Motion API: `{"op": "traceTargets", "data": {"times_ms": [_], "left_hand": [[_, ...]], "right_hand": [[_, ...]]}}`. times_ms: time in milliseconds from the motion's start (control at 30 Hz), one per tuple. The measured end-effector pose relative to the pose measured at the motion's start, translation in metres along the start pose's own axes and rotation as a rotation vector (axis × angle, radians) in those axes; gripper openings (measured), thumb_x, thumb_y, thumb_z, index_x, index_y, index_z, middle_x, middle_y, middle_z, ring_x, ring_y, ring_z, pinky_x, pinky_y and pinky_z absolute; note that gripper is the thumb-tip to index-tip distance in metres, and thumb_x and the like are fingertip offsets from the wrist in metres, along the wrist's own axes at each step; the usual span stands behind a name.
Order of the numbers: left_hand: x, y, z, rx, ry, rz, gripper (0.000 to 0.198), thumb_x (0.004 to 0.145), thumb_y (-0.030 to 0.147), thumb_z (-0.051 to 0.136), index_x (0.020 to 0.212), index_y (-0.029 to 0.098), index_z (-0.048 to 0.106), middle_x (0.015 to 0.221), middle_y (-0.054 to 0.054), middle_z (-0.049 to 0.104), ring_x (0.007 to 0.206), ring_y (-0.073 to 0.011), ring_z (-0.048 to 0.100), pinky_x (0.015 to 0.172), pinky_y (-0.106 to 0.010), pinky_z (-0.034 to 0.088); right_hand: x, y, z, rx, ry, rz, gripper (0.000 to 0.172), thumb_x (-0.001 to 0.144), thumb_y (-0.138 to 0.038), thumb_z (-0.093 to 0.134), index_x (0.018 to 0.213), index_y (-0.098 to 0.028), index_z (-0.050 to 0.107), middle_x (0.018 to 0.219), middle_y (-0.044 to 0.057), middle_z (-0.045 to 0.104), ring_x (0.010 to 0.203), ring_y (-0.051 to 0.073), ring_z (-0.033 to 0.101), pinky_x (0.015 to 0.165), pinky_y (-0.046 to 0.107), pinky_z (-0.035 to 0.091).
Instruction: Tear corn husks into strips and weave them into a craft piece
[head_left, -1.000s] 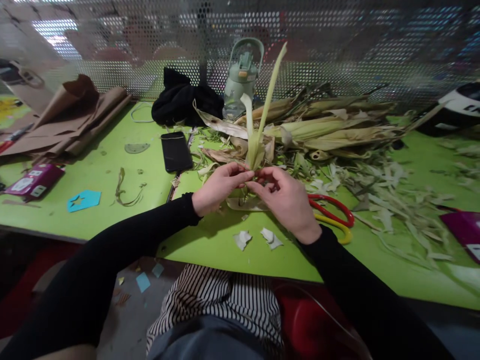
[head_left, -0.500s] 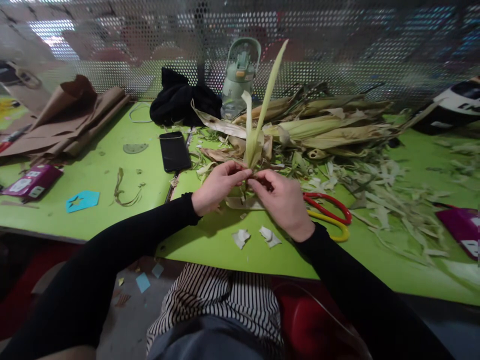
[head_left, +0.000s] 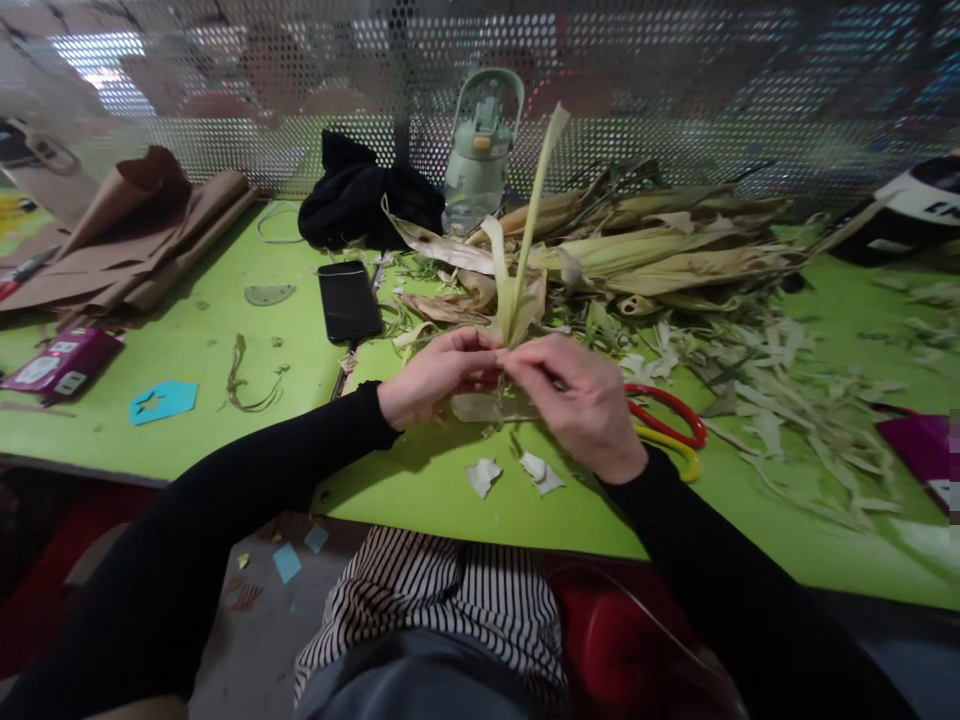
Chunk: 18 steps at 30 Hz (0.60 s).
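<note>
Between my hands stands a pale corn husk (head_left: 511, 300), one long strip of it rising and a shorter one curling beside it. My left hand (head_left: 439, 375) is closed, pinching the base of the husk. Fingers pressed together, my right hand (head_left: 581, 400) meets the left fingertips at that same base; what lies in its pinch is too small to make out. Under my right hand, partly hidden, are scissors (head_left: 670, 412) with red and yellow handles. Two white scraps (head_left: 541, 473) lie on the table in front of my hands.
A heap of corn husks (head_left: 645, 260) lies behind my hands, with torn shreds (head_left: 784, 400) to the right. A phone (head_left: 350, 302), a black cloth (head_left: 367, 200) and a green bottle (head_left: 480, 165) are further back. Brown paper (head_left: 142, 240) lies at left.
My right hand has shifted slightly right and its fingers have changed position at the husk's base. The long strip's tip has dipped and bent over a little.
</note>
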<state>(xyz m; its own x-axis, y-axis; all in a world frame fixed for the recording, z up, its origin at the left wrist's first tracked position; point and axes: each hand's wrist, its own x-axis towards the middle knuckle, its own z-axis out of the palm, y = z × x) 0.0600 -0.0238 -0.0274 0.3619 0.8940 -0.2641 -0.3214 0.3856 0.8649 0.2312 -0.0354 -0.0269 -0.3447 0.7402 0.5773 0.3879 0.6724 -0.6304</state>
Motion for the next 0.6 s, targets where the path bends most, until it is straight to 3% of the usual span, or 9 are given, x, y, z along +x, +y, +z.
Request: {"op": "traceTargets", "data": {"times_ms": [133,233,333,467,600], "left_hand": [[-0.004,0.001,0.004,-0.106,-0.136,-0.009,0.014,0.091,0.009,0.060,0.085,0.016,0.050,0.083,-0.001,0.073,0.078,-0.0114,0.071,0.081,-0.028,0.052],[-0.004,0.000,0.004,-0.149,-0.192,0.029,0.014,0.093,0.010,0.058,0.085,0.017,0.049,0.078,0.000,0.072,0.074,-0.0099,0.069,0.076,-0.025,0.051],[-0.003,-0.003,0.003,-0.179,-0.204,0.054,0.013,0.092,0.012,0.060,0.086,0.017,0.050,0.076,0.002,0.069,0.070,-0.0086,0.067,0.073,-0.023,0.050],[-0.004,-0.007,0.003,-0.206,-0.247,0.060,0.012,0.091,0.013,0.062,0.087,0.017,0.051,0.076,0.002,0.068,0.069,-0.0087,0.066,0.075,-0.025,0.052],[-0.005,-0.011,0.002,-0.195,-0.289,0.085,0.014,0.090,0.015,0.064,0.088,0.018,0.051,0.075,0.002,0.066,0.069,-0.0082,0.064,0.076,-0.025,0.052]], "right_hand": [[0.000,0.009,-0.003,0.350,0.179,0.353,0.014,0.090,-0.036,0.068,0.085,-0.024,0.068,0.069,-0.004,0.061,0.049,0.008,0.047,0.045,0.022,0.041],[0.002,0.009,-0.002,0.624,0.185,0.485,0.018,0.084,-0.039,0.074,0.082,-0.024,0.065,0.062,-0.006,0.052,0.047,0.006,0.041,0.038,0.017,0.031],[0.004,0.004,0.001,0.868,0.154,0.603,0.022,0.080,-0.038,0.078,0.080,-0.023,0.062,0.070,-0.005,0.055,0.049,0.006,0.041,0.035,0.015,0.031],[0.006,-0.002,0.000,1.061,0.107,0.656,0.026,0.077,-0.036,0.080,0.076,-0.021,0.059,0.076,-0.005,0.058,0.049,0.003,0.041,0.037,0.013,0.036],[0.005,-0.004,-0.004,1.034,0.059,0.607,0.028,0.078,-0.039,0.081,0.076,-0.022,0.059,0.067,-0.006,0.058,0.050,0.005,0.048,0.045,0.015,0.045]]}}
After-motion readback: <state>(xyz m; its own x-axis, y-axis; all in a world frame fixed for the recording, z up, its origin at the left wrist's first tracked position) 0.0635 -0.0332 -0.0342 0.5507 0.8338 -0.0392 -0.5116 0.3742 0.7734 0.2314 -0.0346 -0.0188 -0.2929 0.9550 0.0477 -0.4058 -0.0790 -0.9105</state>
